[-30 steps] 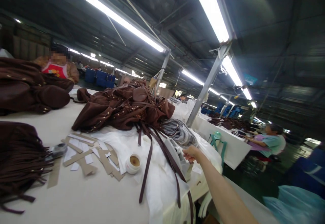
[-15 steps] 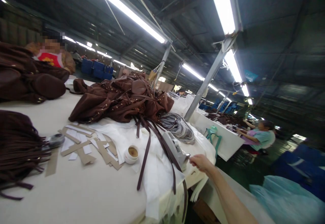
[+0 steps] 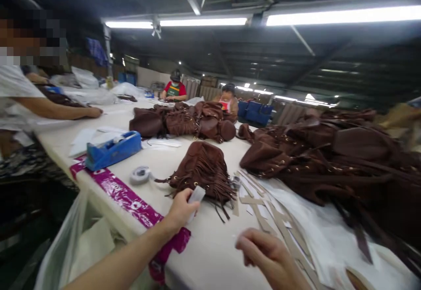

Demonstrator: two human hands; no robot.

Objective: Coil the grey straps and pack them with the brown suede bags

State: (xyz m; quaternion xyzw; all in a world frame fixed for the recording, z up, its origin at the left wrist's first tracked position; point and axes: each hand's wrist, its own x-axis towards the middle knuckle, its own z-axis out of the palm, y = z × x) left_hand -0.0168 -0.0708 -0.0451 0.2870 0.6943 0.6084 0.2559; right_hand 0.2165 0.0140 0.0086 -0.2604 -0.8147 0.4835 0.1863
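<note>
Away from the grey dispenser it was reaching to, the person's right hand (image 3: 263, 252) now hangs over the near part of the tabletop (image 3: 210, 259), and the left hand (image 3: 182, 209) has come into view. Between thumb and fingers the left hand pinches a pale flat piece (image 3: 198, 194), held upright in front of the fringed brown bag (image 3: 204, 167). Fingers on the right hand are curled and blurred; whether they grip anything cannot be told. That bag lies inward from the tabletop's left edge, with a tape roll (image 3: 140, 175) near its left side and paper strips (image 3: 263, 206) scattered to its right. Along the left edge runs a magenta strip (image 3: 121, 198), with a blue tape dispenser (image 3: 113, 150) standing at its far end. Toward the tabletop's right side rises a heap of brown bags (image 3: 296, 167). Past the dispenser, a co-worker's hand (image 3: 94, 112) rests near the left edge.
</note>
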